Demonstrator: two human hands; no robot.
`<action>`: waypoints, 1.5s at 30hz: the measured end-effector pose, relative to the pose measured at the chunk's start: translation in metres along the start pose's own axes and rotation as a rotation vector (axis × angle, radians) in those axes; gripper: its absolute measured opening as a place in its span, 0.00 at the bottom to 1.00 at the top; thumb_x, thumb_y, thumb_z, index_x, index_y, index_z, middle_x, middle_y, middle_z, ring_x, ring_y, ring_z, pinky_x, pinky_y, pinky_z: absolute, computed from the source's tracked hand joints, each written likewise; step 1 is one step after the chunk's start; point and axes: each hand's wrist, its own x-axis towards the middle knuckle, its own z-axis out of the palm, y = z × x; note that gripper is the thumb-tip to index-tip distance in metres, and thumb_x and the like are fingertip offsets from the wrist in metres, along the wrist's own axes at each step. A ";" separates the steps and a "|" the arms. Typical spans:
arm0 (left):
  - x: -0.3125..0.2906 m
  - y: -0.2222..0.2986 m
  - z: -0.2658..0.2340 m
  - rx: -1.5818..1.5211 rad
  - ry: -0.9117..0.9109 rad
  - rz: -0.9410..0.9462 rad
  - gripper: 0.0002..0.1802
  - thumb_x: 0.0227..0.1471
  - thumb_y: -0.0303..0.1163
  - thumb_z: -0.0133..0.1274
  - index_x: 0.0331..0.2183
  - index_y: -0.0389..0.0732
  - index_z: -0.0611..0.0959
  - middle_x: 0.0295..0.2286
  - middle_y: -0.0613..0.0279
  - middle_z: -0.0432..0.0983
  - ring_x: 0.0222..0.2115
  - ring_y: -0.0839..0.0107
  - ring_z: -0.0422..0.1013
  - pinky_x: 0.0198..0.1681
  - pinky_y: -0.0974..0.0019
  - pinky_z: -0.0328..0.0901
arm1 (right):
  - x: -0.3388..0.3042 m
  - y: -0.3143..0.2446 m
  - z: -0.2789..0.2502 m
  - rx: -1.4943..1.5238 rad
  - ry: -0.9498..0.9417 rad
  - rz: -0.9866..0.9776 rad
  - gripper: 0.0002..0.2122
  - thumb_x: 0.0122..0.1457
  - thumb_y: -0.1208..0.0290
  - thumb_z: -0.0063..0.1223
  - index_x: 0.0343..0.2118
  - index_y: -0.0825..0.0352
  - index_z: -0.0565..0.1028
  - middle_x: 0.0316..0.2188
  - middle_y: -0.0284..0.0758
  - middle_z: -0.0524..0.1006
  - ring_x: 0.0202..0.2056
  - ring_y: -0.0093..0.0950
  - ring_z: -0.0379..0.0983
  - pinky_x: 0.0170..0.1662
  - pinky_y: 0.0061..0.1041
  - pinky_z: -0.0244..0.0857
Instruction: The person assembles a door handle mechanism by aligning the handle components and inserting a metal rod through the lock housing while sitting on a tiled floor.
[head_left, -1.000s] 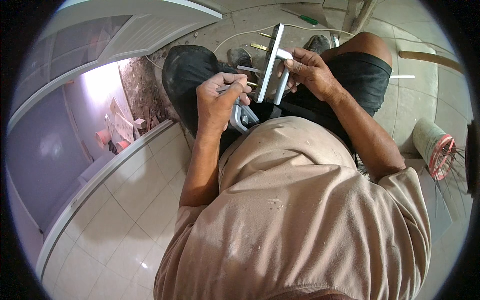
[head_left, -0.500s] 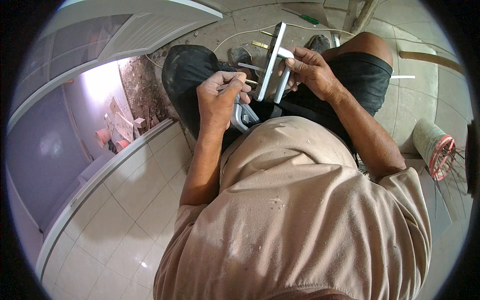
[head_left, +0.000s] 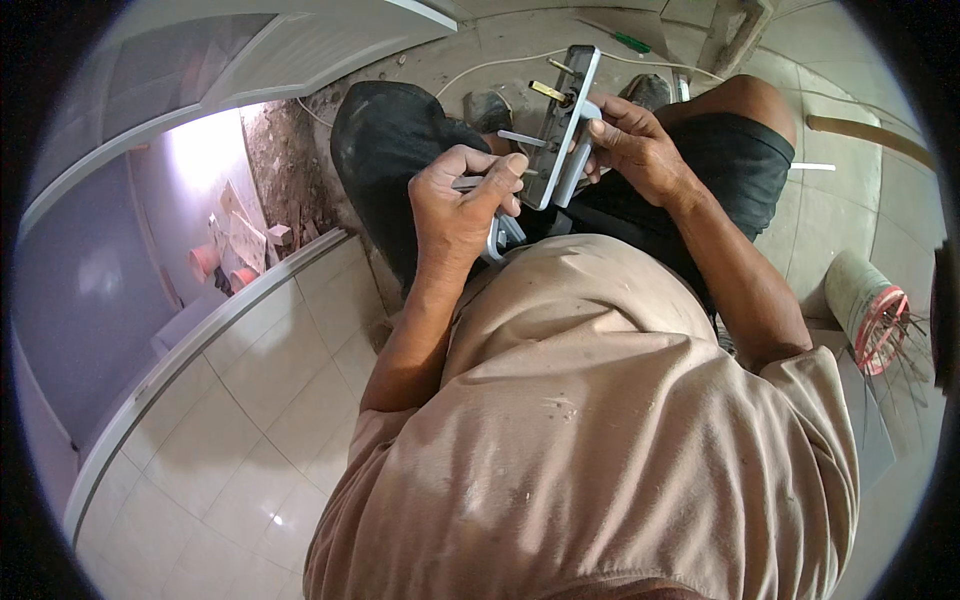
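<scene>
My right hand (head_left: 645, 155) is closed round the lever of a silver door handle (head_left: 576, 140) and holds its long plate upright over my lap. The back of the plate faces left, with brass-coloured posts and a pale square spindle (head_left: 522, 138) sticking out. My left hand (head_left: 458, 205) is closed in a pinch close to the plate's lower post. A thin grey metal piece (head_left: 464, 183) shows between its fingers; its full shape is hidden. A second silver door handle (head_left: 505, 236) lies in my lap beneath the left wrist, partly covered.
A green-handled screwdriver (head_left: 630, 42) and a pale cable (head_left: 470, 70) lie on the floor ahead. At right stand a bucket (head_left: 862, 295) with wires in it and a wooden handle (head_left: 870, 135). A white door frame (head_left: 200, 350) runs along the left, beside rubble (head_left: 285, 165).
The door handle has turned so that more of the back of its plate shows. My left hand has shifted slightly right along with the plate, still pinching. The view has moved a little.
</scene>
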 end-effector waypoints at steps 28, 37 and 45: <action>-0.014 0.003 -0.002 0.082 -0.019 0.151 0.09 0.58 0.29 0.60 0.31 0.32 0.83 0.22 0.57 0.80 0.20 0.78 0.75 0.24 0.75 0.69 | 0.001 0.000 0.002 0.124 -0.027 0.118 0.15 0.69 0.66 0.49 0.53 0.68 0.72 0.33 0.34 0.79 0.27 0.23 0.75 0.30 0.22 0.72; -0.015 0.007 -0.005 -0.006 0.029 0.117 0.10 0.58 0.29 0.59 0.36 0.30 0.84 0.23 0.56 0.80 0.21 0.77 0.76 0.26 0.73 0.71 | 0.004 0.000 0.001 0.045 -0.045 0.119 0.19 0.68 0.64 0.51 0.58 0.67 0.71 0.36 0.35 0.81 0.28 0.22 0.74 0.30 0.23 0.71; -0.015 0.003 -0.007 0.082 0.046 0.037 0.11 0.56 0.24 0.59 0.40 0.27 0.83 0.24 0.55 0.81 0.22 0.76 0.77 0.27 0.74 0.71 | 0.004 -0.002 0.005 0.033 -0.056 0.125 0.18 0.69 0.65 0.49 0.58 0.66 0.71 0.35 0.35 0.80 0.27 0.22 0.74 0.29 0.22 0.70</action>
